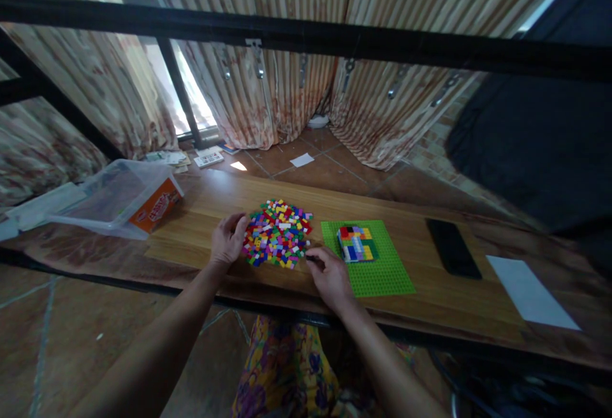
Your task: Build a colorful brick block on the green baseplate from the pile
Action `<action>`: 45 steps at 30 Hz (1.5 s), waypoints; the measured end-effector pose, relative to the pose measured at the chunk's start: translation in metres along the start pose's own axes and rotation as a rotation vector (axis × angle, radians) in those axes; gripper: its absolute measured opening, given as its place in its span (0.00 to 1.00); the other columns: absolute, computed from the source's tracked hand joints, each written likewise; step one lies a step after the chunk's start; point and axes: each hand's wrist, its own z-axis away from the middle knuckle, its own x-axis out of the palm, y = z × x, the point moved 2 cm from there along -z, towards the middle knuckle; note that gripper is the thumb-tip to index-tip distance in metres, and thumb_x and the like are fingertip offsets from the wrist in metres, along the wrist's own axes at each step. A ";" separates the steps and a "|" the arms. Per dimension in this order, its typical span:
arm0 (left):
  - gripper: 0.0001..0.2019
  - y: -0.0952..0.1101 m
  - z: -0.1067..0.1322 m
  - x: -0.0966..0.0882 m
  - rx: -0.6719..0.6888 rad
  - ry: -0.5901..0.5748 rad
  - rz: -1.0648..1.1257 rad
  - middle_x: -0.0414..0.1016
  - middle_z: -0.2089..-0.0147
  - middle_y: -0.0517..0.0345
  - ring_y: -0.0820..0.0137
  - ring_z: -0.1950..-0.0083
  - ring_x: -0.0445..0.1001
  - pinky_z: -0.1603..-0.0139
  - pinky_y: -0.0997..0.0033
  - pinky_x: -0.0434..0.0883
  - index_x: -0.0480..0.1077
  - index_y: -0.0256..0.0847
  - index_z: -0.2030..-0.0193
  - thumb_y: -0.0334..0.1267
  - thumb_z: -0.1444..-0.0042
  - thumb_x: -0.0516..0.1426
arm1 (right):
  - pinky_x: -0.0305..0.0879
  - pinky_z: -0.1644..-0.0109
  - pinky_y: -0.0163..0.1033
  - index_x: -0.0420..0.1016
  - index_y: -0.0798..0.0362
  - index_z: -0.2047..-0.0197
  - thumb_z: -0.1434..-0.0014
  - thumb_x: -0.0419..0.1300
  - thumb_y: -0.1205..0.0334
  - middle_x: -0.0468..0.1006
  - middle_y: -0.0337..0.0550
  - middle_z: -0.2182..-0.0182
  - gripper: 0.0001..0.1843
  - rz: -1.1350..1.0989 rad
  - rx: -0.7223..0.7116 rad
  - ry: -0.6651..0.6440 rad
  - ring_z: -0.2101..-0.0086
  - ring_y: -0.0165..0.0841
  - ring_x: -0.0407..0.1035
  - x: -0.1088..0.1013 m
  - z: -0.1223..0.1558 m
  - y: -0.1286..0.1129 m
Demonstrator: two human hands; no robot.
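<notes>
A heap of small multicoloured toy bricks [280, 233] lies on the wooden board. At its left edge rests my left hand [229, 237], thumb and fingers apart, with nothing seen in it. On the heap's right side, my right hand [329, 271] pinches a small dark brick [311, 258], partly hidden by the fingers. Just beyond those fingertips is a small white piece [308, 243]. Right of the heap lies a green studded baseplate [382, 281]. It carries a low, roughly square build of mixed-colour bricks [354, 244], with green showing at its right side.
A clear plastic bin [109, 192] with an orange label stands at the left. To the right lie a black phone [453, 247] and a white sheet of paper [533, 292]. A dark metal bar [306, 32] crosses in front of the striped curtains [268, 86].
</notes>
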 end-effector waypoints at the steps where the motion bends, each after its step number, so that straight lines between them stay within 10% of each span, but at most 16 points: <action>1: 0.22 -0.001 0.000 0.000 0.001 0.013 -0.001 0.79 0.57 0.49 0.61 0.54 0.76 0.51 0.63 0.72 0.75 0.39 0.55 0.54 0.43 0.51 | 0.68 0.59 0.39 0.76 0.48 0.61 0.44 0.56 0.64 0.78 0.41 0.64 0.09 -0.046 0.035 0.027 0.64 0.34 0.72 -0.003 0.001 -0.001; 7: 0.20 0.005 0.004 -0.013 0.102 0.186 0.009 0.76 0.54 0.49 0.61 0.50 0.73 0.45 0.58 0.69 0.73 0.39 0.54 0.52 0.42 0.51 | 0.68 0.62 0.38 0.76 0.51 0.63 0.48 0.61 0.58 0.78 0.39 0.69 0.09 -0.303 0.182 0.197 0.68 0.32 0.71 -0.030 0.012 0.002; 12: 0.16 0.052 0.028 -0.023 0.148 0.299 0.052 0.73 0.50 0.49 0.59 0.45 0.70 0.40 0.52 0.66 0.71 0.42 0.53 0.48 0.43 0.55 | 0.67 0.66 0.37 0.77 0.51 0.64 0.49 0.63 0.57 0.76 0.38 0.73 0.10 -0.362 0.215 0.277 0.71 0.31 0.69 -0.054 0.026 0.003; 15: 0.14 0.094 0.062 -0.004 -0.036 0.139 0.333 0.75 0.53 0.54 0.62 0.49 0.73 0.43 0.56 0.68 0.72 0.47 0.55 0.49 0.44 0.56 | 0.67 0.66 0.37 0.77 0.51 0.64 0.48 0.63 0.57 0.75 0.38 0.73 0.09 -0.386 0.210 0.349 0.71 0.31 0.68 -0.062 0.035 -0.007; 21: 0.22 0.156 0.145 0.068 -0.804 -0.615 1.034 0.78 0.66 0.49 0.67 0.68 0.76 0.65 0.66 0.73 0.74 0.40 0.65 0.58 0.53 0.61 | 0.69 0.62 0.37 0.78 0.49 0.63 0.46 0.62 0.62 0.77 0.40 0.69 0.06 -0.386 0.162 0.303 0.67 0.32 0.71 -0.066 0.051 -0.037; 31: 0.11 0.178 0.164 0.090 -1.011 -0.626 1.303 0.76 0.68 0.56 0.74 0.66 0.75 0.61 0.75 0.73 0.73 0.38 0.69 0.39 0.57 0.69 | 0.69 0.54 0.42 0.81 0.44 0.63 0.44 0.61 0.64 0.81 0.40 0.64 0.08 -0.359 0.076 0.259 0.60 0.36 0.73 -0.086 0.070 -0.020; 38: 0.21 0.176 0.153 0.100 -0.826 -0.507 0.937 0.74 0.73 0.59 0.78 0.76 0.70 0.74 0.79 0.69 0.71 0.38 0.53 0.42 0.52 0.66 | 0.70 0.61 0.40 0.77 0.51 0.55 0.49 0.63 0.60 0.80 0.42 0.65 0.16 -0.436 0.296 0.463 0.65 0.35 0.73 -0.122 0.048 0.036; 45: 0.39 0.175 0.146 0.122 -0.711 -0.645 0.789 0.73 0.75 0.63 0.79 0.80 0.66 0.77 0.80 0.66 0.50 0.40 0.32 0.36 0.49 0.62 | 0.48 0.83 0.28 0.63 0.52 0.44 0.61 0.65 0.67 0.69 0.28 0.80 0.39 -0.659 0.622 -0.105 0.83 0.24 0.58 -0.114 0.021 0.063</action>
